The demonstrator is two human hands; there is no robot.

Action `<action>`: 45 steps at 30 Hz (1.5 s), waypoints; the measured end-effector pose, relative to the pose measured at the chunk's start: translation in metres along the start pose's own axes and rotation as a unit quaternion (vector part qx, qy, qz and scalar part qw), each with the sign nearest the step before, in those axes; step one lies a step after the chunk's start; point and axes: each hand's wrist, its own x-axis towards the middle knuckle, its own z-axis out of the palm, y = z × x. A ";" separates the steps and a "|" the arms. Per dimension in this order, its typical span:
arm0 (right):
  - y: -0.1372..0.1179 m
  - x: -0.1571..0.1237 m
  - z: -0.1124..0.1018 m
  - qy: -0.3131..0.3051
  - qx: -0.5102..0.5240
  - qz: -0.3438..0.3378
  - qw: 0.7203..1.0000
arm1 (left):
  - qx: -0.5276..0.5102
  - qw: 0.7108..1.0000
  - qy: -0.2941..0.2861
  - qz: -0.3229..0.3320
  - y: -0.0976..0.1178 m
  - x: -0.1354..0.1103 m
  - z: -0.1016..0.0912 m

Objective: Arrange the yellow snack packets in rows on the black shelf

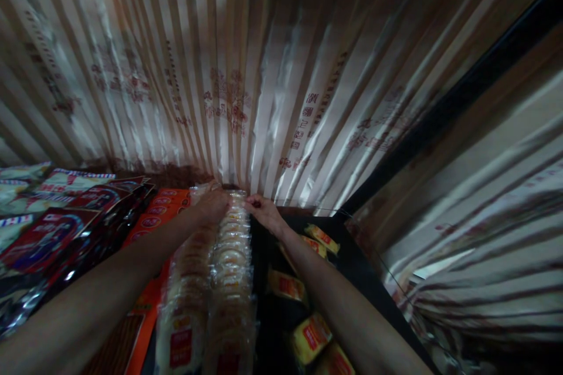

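Observation:
Two rows of round, flat pastries in clear plastic wrappers overlap one another lengthwise, a left row (182, 287) and a right row (231, 258). At the far end of the right row, my left hand (214, 205) has its fingers closed at the left edge of a wrapped pastry (237, 194). From the other side my right hand (264, 215) pinches that pastry's right edge. Dim light and blur hide the exact fingertip contact. Beneath my right forearm lie several small yellow packets with red labels (311, 337).
Left of the rows lie orange packets (152, 217) and a pile of shiny dark red bags (48, 240). A black tabletop (365, 299) carries the goods. Pleated, printed sheeting (229, 70) hangs behind it, with a slanting black pole (440, 105) at right.

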 end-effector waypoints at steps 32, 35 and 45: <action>-0.030 -0.042 0.003 0.019 -0.149 0.064 0.987 | 0.045 0.997 0.064 -0.007 0.022 -0.030 -0.001; -0.030 -0.039 0.006 0.023 -0.121 0.082 0.989 | 0.018 0.996 0.083 -0.010 0.022 -0.032 -0.003; -0.037 -0.039 0.006 0.050 -0.137 0.083 0.986 | 0.012 0.998 0.036 0.058 0.021 -0.047 -0.010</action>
